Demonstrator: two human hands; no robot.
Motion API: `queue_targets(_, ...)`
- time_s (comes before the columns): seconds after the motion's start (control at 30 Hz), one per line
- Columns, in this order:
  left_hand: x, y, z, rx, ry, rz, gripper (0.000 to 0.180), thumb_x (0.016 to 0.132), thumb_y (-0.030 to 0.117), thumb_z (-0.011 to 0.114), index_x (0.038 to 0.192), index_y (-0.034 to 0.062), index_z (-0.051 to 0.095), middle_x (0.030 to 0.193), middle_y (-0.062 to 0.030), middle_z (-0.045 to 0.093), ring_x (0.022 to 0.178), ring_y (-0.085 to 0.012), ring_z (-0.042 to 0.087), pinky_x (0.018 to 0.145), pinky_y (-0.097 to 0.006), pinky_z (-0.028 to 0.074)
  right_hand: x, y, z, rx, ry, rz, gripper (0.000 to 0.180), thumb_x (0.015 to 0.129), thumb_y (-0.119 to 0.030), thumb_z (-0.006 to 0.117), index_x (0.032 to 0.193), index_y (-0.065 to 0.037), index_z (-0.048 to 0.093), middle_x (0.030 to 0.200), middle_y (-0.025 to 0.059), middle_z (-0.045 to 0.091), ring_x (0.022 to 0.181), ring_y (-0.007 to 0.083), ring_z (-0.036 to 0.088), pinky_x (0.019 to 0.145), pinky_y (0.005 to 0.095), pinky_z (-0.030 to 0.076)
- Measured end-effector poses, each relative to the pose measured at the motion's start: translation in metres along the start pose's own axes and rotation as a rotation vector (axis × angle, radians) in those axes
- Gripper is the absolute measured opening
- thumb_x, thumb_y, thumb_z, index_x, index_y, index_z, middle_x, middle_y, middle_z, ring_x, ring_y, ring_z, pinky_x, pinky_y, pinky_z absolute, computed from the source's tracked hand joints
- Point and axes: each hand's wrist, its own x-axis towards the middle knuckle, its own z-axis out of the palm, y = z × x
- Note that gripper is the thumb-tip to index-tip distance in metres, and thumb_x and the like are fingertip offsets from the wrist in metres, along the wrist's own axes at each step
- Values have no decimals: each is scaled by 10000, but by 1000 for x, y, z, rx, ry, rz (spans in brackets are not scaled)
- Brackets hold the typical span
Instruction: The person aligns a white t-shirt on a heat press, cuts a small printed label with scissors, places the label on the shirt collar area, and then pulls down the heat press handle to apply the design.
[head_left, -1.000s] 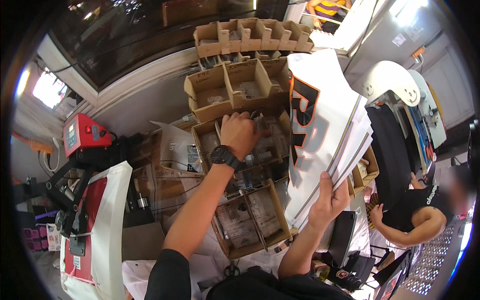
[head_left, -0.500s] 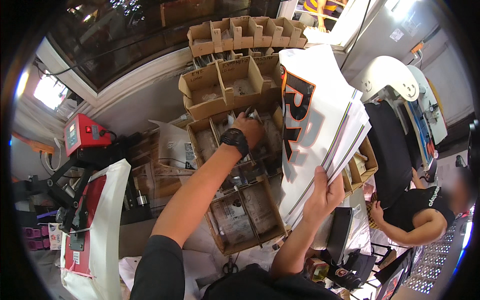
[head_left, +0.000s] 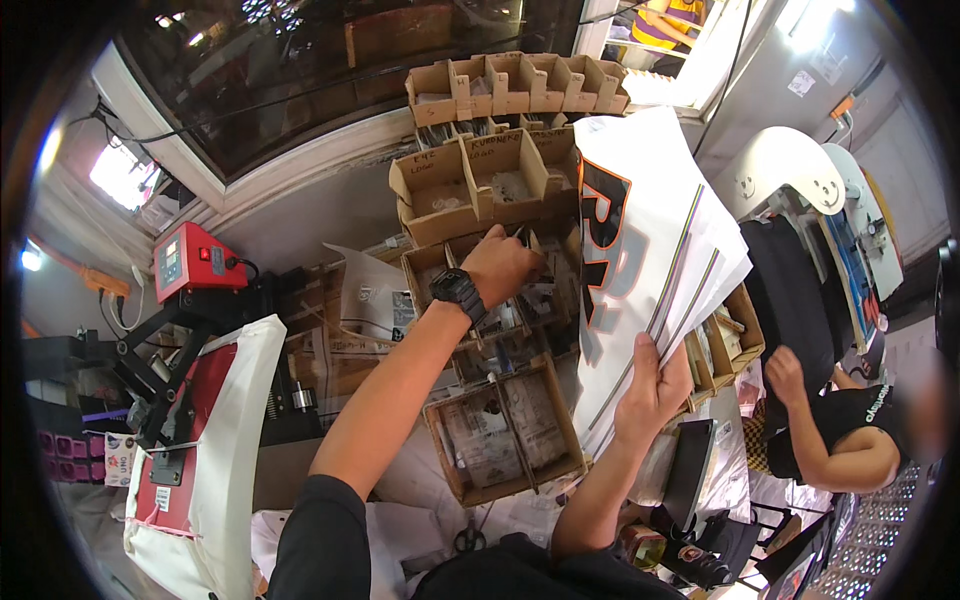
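My left hand (head_left: 502,266), with a black watch (head_left: 458,294) on its wrist, reaches into the divided cardboard box (head_left: 425,258) in the middle. Its fingers are curled, with a small dark thing by the fingertips; what they hold is partly hidden. On the right, my right hand (head_left: 652,388) grips a stack of large white printed sheets (head_left: 655,215) at the lower edge, thumb on top. Big black, orange and grey lettering covers the front sheet, and the stack blocks part of the boxes behind it. Nearer me lies a box with two compartments (head_left: 500,440) holding clear bags.
Cardboard bins (head_left: 440,190) rise in tiers towards the window. To the left stands a heat press (head_left: 190,420) with a red control box (head_left: 195,262). A white curved platen machine (head_left: 790,170) is at the right, near a co-worker (head_left: 840,430). Scissors (head_left: 470,538) lie close to me.
My left hand has shifted slightly right and turned within the box. My right hand still holds the sheets. The whole view has moved a little, and the co-worker's hand has risen.
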Motion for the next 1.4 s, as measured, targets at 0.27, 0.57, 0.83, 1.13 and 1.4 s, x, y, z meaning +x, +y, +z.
queue_targets(0.27, -21, -3, 7, -130, 284, 83, 208, 777, 28, 646, 945, 142, 689, 913, -25, 627, 942, -219, 604, 810, -367, 411, -1, -2, 5, -40, 2, -50, 181, 951, -5, 550, 1095, 79, 620, 777, -8, 527, 687, 55, 388, 597, 226, 306)
queue_targets(0.57, -48, 3, 13, -411, 430, -36, 215, 800, 39, 654, 1005, 94, 692, 858, -71, 660, 889, -260, 603, 812, -383, 415, -3, -9, 21, -32, -84, -65, 193, 942, 11, 549, 1112, 75, 618, 694, -1, 515, 647, 46, 377, 539, 243, 309)
queue_targets(0.83, -27, 10, 4, -80, 325, 98, 299, 710, 16, 656, 968, 157, 713, 919, -12, 633, 953, -227, 574, 826, -371, 403, -4, -12, 18, -103, -103, -69, 210, 939, -1, 557, 1129, 59, 622, 678, 6, 495, 632, 60, 373, 540, 244, 307)
queue_targets(1.13, -28, 0, 28, -60, 393, 109, 255, 755, 67, 637, 977, 171, 704, 911, -13, 628, 1016, -221, 579, 875, -399, 382, -8, -9, 24, -123, -82, -136, 207, 940, -5, 558, 1129, 48, 623, 685, 1, 498, 614, 57, 366, 525, 247, 301)
queue_targets(1.4, -20, 4, 29, -262, 385, 4, 111, 839, 140, 630, 943, 126, 667, 889, -48, 619, 954, -249, 596, 848, -415, 392, -10, -4, 25, -91, -94, -74, 150, 935, -23, 566, 1058, 45, 620, 685, 20, 492, 637, 59, 379, 529, 258, 308)
